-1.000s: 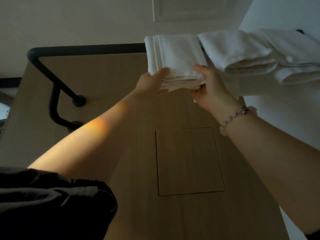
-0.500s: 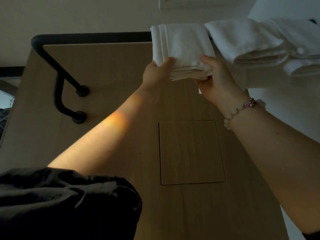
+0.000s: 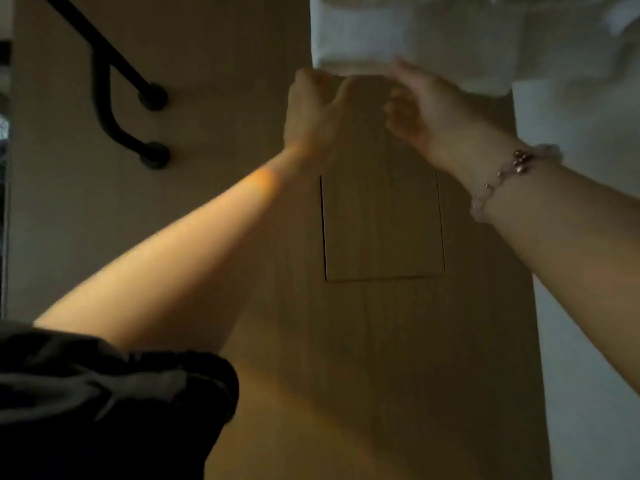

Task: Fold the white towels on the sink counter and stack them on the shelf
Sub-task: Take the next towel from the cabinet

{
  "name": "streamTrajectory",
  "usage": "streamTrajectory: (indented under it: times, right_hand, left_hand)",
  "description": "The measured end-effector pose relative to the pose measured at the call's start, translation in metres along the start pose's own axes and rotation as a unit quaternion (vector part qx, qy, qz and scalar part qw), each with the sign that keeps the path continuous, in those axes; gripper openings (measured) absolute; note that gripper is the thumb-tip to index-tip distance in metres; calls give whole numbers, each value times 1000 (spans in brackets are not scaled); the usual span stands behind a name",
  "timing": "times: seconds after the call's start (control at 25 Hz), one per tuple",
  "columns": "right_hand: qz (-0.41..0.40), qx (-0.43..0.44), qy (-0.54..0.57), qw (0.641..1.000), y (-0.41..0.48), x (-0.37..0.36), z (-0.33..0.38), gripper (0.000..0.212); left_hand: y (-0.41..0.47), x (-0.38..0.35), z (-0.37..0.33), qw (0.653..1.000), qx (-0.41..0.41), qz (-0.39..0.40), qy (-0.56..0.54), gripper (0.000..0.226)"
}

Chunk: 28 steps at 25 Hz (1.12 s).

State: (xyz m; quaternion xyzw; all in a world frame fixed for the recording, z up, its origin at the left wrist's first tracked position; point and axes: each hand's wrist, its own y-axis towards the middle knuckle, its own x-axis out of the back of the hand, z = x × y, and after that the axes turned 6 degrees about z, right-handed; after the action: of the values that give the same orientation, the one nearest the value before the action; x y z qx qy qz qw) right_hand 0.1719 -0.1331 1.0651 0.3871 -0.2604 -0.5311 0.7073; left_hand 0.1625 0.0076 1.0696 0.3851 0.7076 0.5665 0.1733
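Note:
A folded white towel (image 3: 353,32) lies up on the shelf at the top edge of the view, beside more folded white towels (image 3: 502,39) to its right. My left hand (image 3: 311,109) is just below the towel's lower edge, fingers loosely curled, thumb out, holding nothing. My right hand (image 3: 426,102), with a bead bracelet on the wrist, is also under the towel; its raised fingertips brush the lower edge. Both hands are blurred by motion.
A black metal shelf bracket (image 3: 114,74) is fixed to the wooden wall panel (image 3: 242,116) at the upper left. A square hatch (image 3: 381,226) is set in the panel below my hands. A white wall (image 3: 588,254) runs along the right.
Both hands have let go of the folded towel and dropped just below it. The view has moved closer and lower, so the towels now sit at the top edge.

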Motion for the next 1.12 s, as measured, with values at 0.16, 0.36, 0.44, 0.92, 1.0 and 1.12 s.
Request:
streamTrajectory:
  times: [0.16, 0.36, 0.44, 0.92, 1.0, 1.12]
  right_hand:
    - [-23, 57, -379, 923, -75, -4, -97, 23]
    - [1, 133, -555, 821, -204, -12, -199, 38]
    - [26, 111, -568, 815, -246, -20, -223, 38]
    - [233, -96, -539, 804, -434, -16, -315, 36]
    - [261, -138, -521, 801, -471, -16, -329, 36]
    - [311, -220, -491, 783, -537, -23, -339, 39]
  left_hand:
    - [-119, -23, 55, 989, -3, 29, 143, 45]
    - [-265, -30, 120, 935, 1, 123, 331, 44]
    - [-313, -31, 129, 926, 36, 143, 348, 38]
    - [-536, -44, 157, 876, 223, 260, 341, 33]
    - [-575, -47, 158, 862, 263, 284, 326, 29]
    - [-636, -40, 151, 837, 306, 330, 311, 30]
